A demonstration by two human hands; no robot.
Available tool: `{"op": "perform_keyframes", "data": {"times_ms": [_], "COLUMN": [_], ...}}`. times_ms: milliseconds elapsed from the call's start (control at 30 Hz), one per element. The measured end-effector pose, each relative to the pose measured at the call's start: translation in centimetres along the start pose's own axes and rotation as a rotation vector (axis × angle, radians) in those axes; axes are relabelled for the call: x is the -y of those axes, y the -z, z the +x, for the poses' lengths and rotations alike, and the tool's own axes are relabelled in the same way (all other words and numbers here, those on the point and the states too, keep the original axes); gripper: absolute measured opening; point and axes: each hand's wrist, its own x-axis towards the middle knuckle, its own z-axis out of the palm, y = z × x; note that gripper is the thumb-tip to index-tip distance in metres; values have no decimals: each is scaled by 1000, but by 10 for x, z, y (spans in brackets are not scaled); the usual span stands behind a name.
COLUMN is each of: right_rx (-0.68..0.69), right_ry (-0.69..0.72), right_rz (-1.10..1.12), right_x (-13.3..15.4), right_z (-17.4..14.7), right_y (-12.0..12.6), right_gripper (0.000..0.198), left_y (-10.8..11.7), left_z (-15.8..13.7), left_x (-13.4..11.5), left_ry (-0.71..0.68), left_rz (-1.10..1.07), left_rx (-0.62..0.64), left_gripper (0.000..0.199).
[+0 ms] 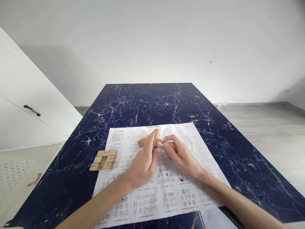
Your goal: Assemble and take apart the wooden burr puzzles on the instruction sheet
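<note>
My left hand (144,160) holds an upright notched wooden puzzle piece (156,136), its fingers straight along one side and the thumb lower down. From the right, my right hand (179,156) pinches a second wooden puzzle piece (160,145) that meets the upright one; the fingers cover much of it. Behind my left fingers lies another wooden piece (141,142) with a mark on its end, partly hidden. All this is over a large creased instruction sheet (140,187) printed with small diagrams.
Several notched wooden pieces (109,158), some numbered, sit together at the sheet's left edge. The table (147,101) has a dark blue marbled top. A white cabinet (35,89) stands to the left, near a perforated white surface (14,178) with a small wooden piece (35,180) on it.
</note>
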Motion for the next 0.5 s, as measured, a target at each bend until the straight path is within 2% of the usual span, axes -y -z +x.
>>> {"op": "perform_keyframes", "data": {"times_ms": [167, 500], "right_rx": [12, 67], "right_ry": [-6, 32], "right_rz": [49, 152], "right_x": [-3, -1], "right_z": [0, 0], "right_y": [-1, -6], "right_gripper": [21, 34], "left_y": [3, 4], "left_z": [2, 0], "left_x": [-1, -1], "left_ry": [22, -37], "left_rz": [-30, -27], "left_rx": [55, 167], "left_gripper": [68, 72]}}
